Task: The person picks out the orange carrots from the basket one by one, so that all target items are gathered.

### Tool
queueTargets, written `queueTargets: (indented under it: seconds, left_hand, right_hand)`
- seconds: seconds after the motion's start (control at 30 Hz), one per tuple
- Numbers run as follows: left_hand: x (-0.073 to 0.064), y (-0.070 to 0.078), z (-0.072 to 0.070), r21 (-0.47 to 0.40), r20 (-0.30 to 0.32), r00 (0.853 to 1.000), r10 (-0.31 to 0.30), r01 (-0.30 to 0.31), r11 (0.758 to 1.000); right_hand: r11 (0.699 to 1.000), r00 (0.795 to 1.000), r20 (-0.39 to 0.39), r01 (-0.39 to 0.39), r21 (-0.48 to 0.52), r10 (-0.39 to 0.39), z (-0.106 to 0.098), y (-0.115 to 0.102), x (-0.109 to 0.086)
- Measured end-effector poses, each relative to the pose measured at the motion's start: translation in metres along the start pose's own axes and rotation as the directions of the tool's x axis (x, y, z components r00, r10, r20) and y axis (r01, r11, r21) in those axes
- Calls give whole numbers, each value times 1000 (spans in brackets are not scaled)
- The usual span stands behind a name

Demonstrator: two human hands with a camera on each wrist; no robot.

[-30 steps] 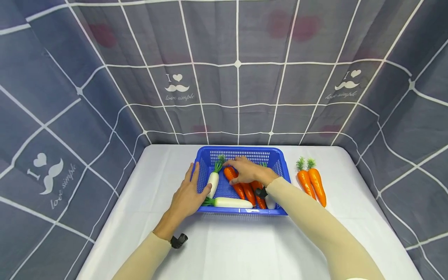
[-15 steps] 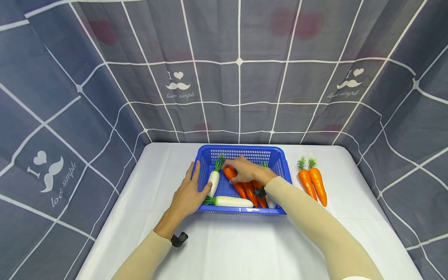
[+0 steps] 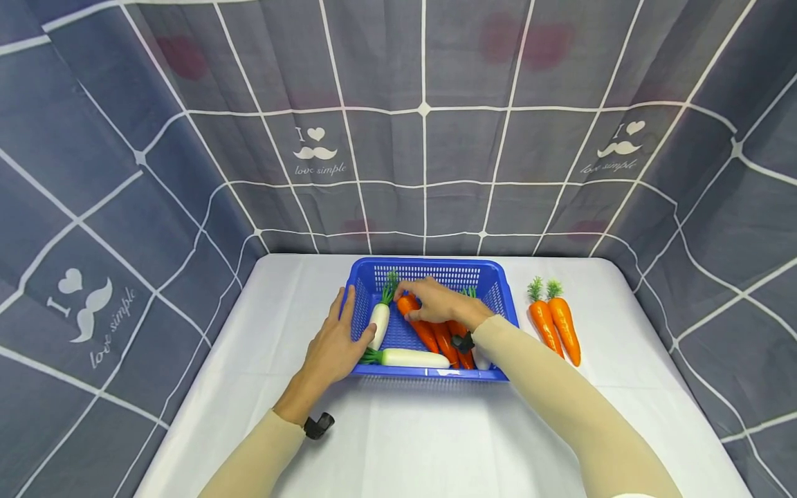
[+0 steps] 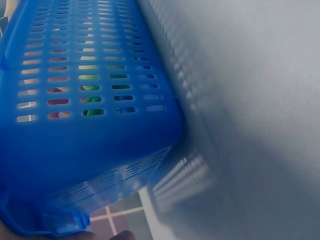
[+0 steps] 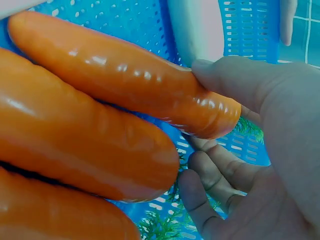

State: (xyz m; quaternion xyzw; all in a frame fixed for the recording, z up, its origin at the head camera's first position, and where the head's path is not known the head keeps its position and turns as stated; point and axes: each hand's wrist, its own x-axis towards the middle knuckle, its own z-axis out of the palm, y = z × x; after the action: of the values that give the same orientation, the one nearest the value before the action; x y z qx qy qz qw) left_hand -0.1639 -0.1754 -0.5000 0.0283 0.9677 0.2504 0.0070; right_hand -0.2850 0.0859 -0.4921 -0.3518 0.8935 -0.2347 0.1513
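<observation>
My right hand (image 3: 432,301) reaches into the blue basket (image 3: 429,373) and pinches the thick top end of an orange carrot (image 5: 125,70) between thumb and fingers. Several other carrots (image 5: 75,135) lie beside it, their leafy tops partly behind the hand. Along the basket's left side rests my left hand (image 3: 330,346), fingers straight and thumb over the rim near the front corner. The left wrist view shows the basket's slotted wall (image 4: 95,140) up close, with only a bit of the fingers at the bottom edge.
Inside the basket, one white radish (image 3: 379,324) stands lengthwise at the left and another white radish (image 3: 414,358) lies along the front. Two carrots (image 3: 554,328) with green tops lie on the white tablecloth (image 3: 398,436) to the right. Grey checked curtains (image 3: 386,152) surround the table.
My right hand and the pinched carrot's top end have shifted very slightly left within the basket. The left hand has stayed on the basket's side.
</observation>
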Motion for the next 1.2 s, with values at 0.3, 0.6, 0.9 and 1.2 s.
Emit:
queueTargets:
  seconds: [0.3, 0.6, 0.9, 1.2]
  left_hand:
    - [1, 2, 0, -1, -4, 1000, 6, -6, 1000]
    - [1, 2, 1, -10, -7, 1000, 7, -7, 1000]
    - [1, 2, 2, -12, -13, 1000, 5, -5, 1000]
    - [0, 0, 2, -17, -13, 1000, 3, -4, 1000]
  right_hand:
    - [998, 994, -93, 58, 34, -55, -8, -2, -6]
    - [993, 982, -184, 70, 100, -50, -21, -5, -19]
    - [978, 966, -259, 67, 195, -15, -36, -5, -39]
    - [974, 947, -321, 40, 222, 34, -53, -1, -65]
